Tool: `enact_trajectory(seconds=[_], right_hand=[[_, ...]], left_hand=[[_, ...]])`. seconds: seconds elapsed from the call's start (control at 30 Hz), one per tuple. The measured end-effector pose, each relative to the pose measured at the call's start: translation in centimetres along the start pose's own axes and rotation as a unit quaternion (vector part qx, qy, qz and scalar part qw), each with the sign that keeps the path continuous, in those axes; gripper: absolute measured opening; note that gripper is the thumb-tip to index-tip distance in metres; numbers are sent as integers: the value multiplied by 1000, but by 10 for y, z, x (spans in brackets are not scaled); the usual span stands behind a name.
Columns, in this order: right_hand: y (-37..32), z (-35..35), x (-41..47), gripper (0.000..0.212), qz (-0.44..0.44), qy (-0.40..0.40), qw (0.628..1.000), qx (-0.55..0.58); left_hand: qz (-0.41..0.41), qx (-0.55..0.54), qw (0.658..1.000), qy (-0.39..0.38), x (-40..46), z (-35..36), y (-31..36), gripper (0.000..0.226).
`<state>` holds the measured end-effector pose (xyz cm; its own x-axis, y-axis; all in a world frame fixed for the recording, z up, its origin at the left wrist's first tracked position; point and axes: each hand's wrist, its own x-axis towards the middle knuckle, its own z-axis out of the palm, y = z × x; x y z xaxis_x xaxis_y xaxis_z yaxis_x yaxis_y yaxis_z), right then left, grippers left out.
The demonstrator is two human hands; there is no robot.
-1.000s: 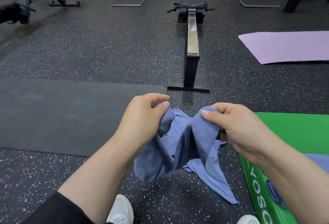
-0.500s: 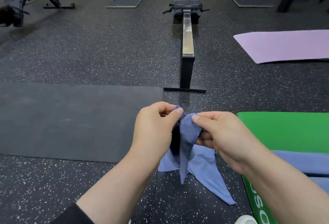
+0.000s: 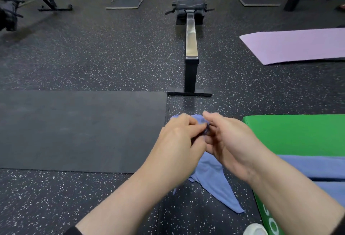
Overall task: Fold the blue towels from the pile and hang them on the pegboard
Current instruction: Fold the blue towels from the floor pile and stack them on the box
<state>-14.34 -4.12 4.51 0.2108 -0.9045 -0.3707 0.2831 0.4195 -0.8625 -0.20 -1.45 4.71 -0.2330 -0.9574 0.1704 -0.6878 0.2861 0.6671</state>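
Note:
A blue towel (image 3: 214, 177) hangs from both my hands over the speckled floor, its tail drooping down to the right. My left hand (image 3: 179, 141) and my right hand (image 3: 229, 141) are pressed close together, each pinching the towel's top edge, which bunches up between the fingers. More blue towels (image 3: 313, 167) lie on the green mat (image 3: 298, 134) at the right, partly hidden behind my right forearm. No pegboard is in view.
A rowing machine (image 3: 191, 48) stretches away straight ahead. A black mat (image 3: 78, 130) covers the floor at the left and a purple mat (image 3: 298, 46) lies at the far right. Metal stands and gym gear line the back wall. My white shoe (image 3: 255, 230) shows at the bottom.
My hands have come together, bringing the towel's two held edges against each other. The cloth that spread between them now hangs bunched below. The view tilted slightly up.

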Motion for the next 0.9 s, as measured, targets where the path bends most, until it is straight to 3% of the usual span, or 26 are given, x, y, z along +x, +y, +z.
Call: enact_trajectory(seconds=[0.1, 0.2, 0.23, 0.33, 0.43, 0.53, 0.63, 0.7, 0.9], right_hand=[[0, -4, 1, 18, -38, 20, 994, -102], [-6, -5, 1, 18, -83, 43, 974, -205], [-9, -5, 0, 23, -107, 44, 957, -265], [-20, -3, -5, 30, -162, 10, 894, -417], [-26, -5, -10, 28, -185, -27, 846, -500], [-26, -8, -12, 27, -193, -44, 824, -530], [-27, -9, -14, 27, -217, -23, 822, -527], [-29, -10, -16, 27, -227, -4, 825, -517], [-35, -19, -14, 29, -236, 75, 833, -495]], left_hand=[[-18, -54, 998, -12, -4, -9, 5, 25], [-28, -41, 994, 102, 1, -24, -4, 18], [-28, -44, 993, 108, 3, -30, -9, 13], [-37, -64, 997, -1, 8, -36, -23, 26], [-29, -53, 995, -82, 7, -30, -32, 17], [-52, -70, 986, -143, 5, -28, -35, 9], [-69, -69, 977, -191, 2, -27, -34, 19], [-70, -53, 975, -202, 2, -27, -33, 30], [-94, 28, 976, -194, -1, -30, -44, 29]])
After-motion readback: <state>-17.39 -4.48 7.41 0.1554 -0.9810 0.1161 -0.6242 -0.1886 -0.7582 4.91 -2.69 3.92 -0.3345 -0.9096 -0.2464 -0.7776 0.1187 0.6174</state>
